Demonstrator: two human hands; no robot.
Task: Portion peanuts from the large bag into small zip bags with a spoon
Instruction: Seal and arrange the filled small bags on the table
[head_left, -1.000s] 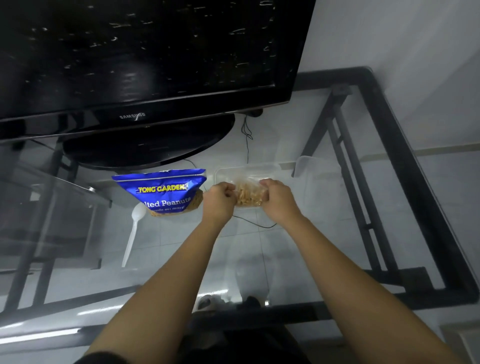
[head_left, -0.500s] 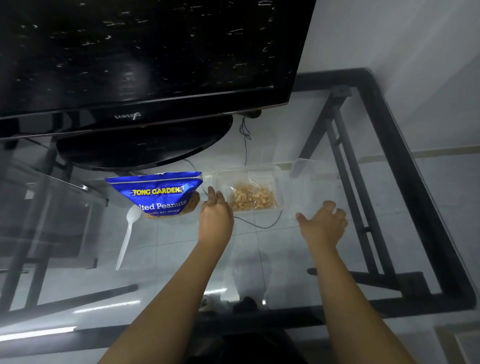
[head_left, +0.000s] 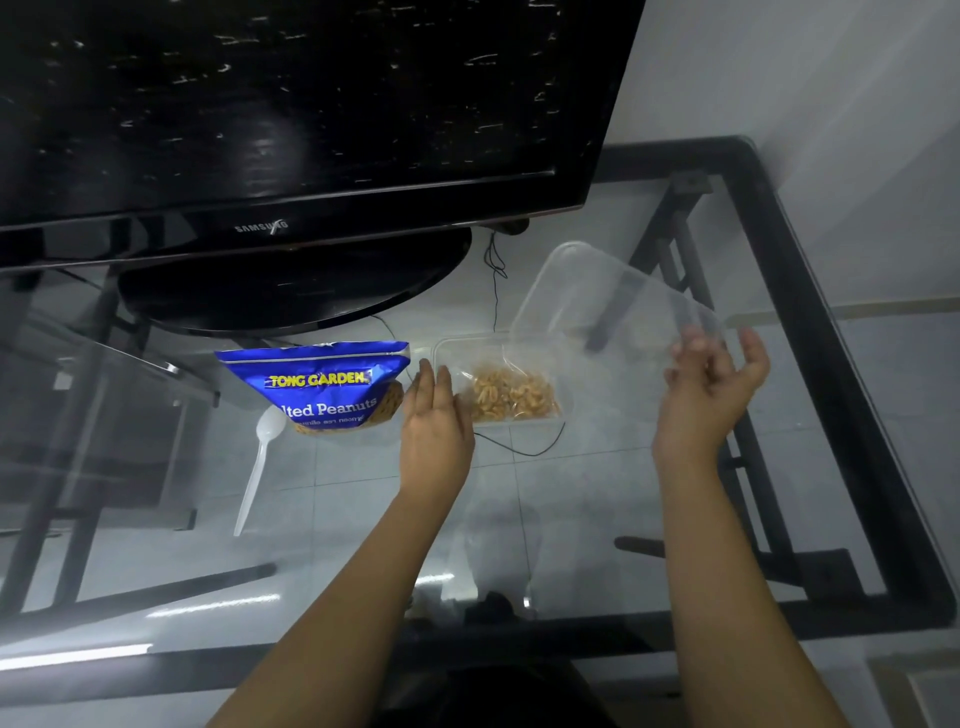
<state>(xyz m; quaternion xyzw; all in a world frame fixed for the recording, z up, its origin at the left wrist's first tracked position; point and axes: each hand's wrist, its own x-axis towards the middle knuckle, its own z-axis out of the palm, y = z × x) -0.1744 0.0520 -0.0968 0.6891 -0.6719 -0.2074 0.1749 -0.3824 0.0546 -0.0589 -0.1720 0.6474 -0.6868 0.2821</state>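
Peanuts are kept in the middle of the scene, below a black television, on whose lower bezel "SAMSUNG" can be read. Everything is set on a glass table with a black frame, through which the tiled floor is seen.

A clear lid is held tilted in the air at the right, above and beside the container. It is gripped at its near edge by the curled fingers of the right hand, though these fingers are blurred. The lid is judged to be on its way to closing the container.

The large bag is stood upright at the left with its top open, presumably so that it can be reached with a spoon. "TONG GARDEN" is printed on it in yellow and "lted Peanuts" in white, the first letters being hidden by a fold. The small line beneath cannot be read.

Just to its right a clear container is placed, and a small zip bag filled with peanuts is laid inside it. One portion is thus judged to be done.

The left hand is kept relaxed, with straight fingers by the container's left wall, probably to steady it, and nothing is grasped in it. A white plastic spoon is left lying on the glass beside the large bag, untouched.
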